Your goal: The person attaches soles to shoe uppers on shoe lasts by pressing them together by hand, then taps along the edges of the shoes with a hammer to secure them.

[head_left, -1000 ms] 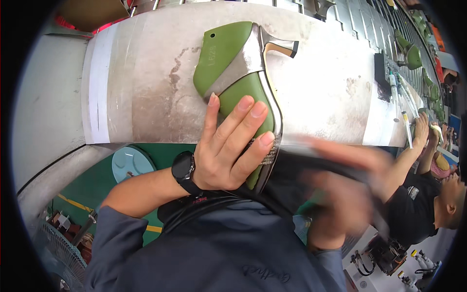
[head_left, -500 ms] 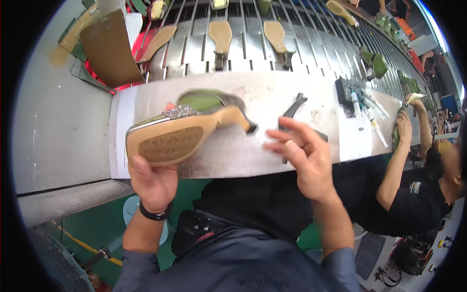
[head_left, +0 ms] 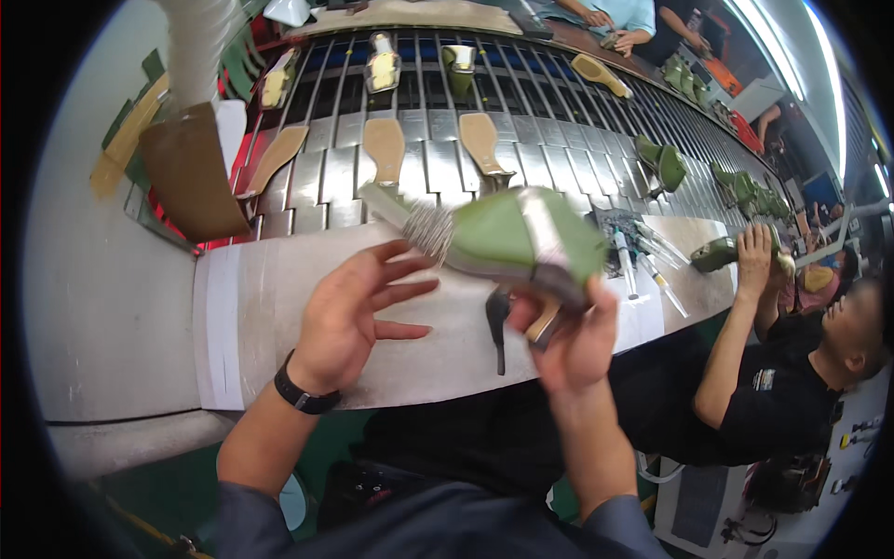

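A green heeled shoe (head_left: pixel 512 233), blurred by motion, is held above the bench with its toe pointing left. It has a silvery braided strap near the toe and a pale shiny band near the heel. My right hand (head_left: pixel 579 349) is closed around its heel end. Beside the strap, my left hand (head_left: pixel 340 312) has its fingers spread and holds nothing; whether a fingertip touches the shoe I cannot tell. A dark hand tool (head_left: pixel 498 326) lies on the bench under the shoe, its upper part hidden.
Beyond the pale bench (head_left: pixel 279 307) runs a slatted metal conveyor (head_left: pixel 428 177) carrying tan-soled shoes (head_left: pixel 384 147) and green shoes (head_left: pixel 663 163). Several syringes (head_left: pixel 626 265) lie to the right. A brown board (head_left: pixel 191 172) stands at left. At right, a co-worker's hands (head_left: pixel 754 261) hold a green shoe.
The shoe has passed from my left hand to my right and turned from sole showing to green upper showing. My left hand has opened. The view has shifted, showing more of the conveyor.
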`<state>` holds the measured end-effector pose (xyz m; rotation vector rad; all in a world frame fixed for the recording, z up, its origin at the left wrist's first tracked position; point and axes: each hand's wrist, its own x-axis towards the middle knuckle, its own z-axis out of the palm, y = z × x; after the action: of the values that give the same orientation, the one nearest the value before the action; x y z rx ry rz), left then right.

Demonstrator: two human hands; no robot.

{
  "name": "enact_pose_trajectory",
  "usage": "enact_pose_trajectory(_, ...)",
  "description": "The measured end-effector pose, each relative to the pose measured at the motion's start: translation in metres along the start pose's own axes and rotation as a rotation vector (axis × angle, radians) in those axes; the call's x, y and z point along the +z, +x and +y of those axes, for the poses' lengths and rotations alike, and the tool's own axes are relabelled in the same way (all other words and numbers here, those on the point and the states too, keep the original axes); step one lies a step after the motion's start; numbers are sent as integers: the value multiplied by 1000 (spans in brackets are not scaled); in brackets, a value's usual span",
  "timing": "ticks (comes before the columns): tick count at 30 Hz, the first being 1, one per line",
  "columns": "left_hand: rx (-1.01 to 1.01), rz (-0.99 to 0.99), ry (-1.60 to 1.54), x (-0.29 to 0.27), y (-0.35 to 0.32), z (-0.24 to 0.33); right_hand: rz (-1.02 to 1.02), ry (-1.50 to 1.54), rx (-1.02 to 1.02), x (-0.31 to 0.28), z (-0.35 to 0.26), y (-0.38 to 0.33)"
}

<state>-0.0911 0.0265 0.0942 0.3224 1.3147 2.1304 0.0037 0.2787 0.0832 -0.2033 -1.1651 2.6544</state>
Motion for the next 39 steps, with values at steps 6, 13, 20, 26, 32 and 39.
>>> enact_pose_trajectory(6,722,-732,268,68,-41,37,266,-706,-563,-54,-44,170)
enact_pose_trajectory(13,1253,-371,244,93,-57,30,612,-1615,-310,-109,-42,230)
enact_pose_trajectory(20,943,-396,944,47,-29,28,98,-1607,-877,-60,-4,200)
enact_pose_trajectory(26,319,-261,750,3,-17,-64,216,-1880,-248,-49,14,217)
enact_pose_trajectory(32,-113,59,-446,-12,-10,-64,325,-1738,-235,-37,-1,211)
enact_pose_trajectory(39,176,22,461,16,72,10,167,-755,138,-44,-10,167)
